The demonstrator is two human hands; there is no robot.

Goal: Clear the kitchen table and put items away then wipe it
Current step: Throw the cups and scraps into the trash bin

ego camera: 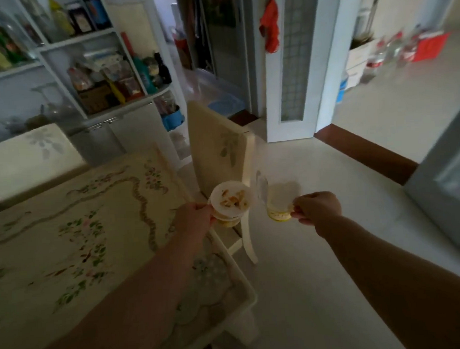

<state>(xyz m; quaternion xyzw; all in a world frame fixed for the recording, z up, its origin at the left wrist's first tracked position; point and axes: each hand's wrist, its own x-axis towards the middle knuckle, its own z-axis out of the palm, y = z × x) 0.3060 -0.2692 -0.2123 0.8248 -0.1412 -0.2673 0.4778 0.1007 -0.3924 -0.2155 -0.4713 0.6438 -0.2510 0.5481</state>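
Beyond table edge, both arms outstretched: left hand (196, 218) fingers grasping cup (231, 204), right hand (317, 207) another (278, 209).

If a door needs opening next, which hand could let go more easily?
Probably the right hand: it holds one small yellow-banded cup, while the left hand grips a white plate of scraps stacked on a cup.

The table (68, 234) lies left, a chair (217, 148) at its far corner, shelves (87, 75) behind; two cups, apparently, right of the table
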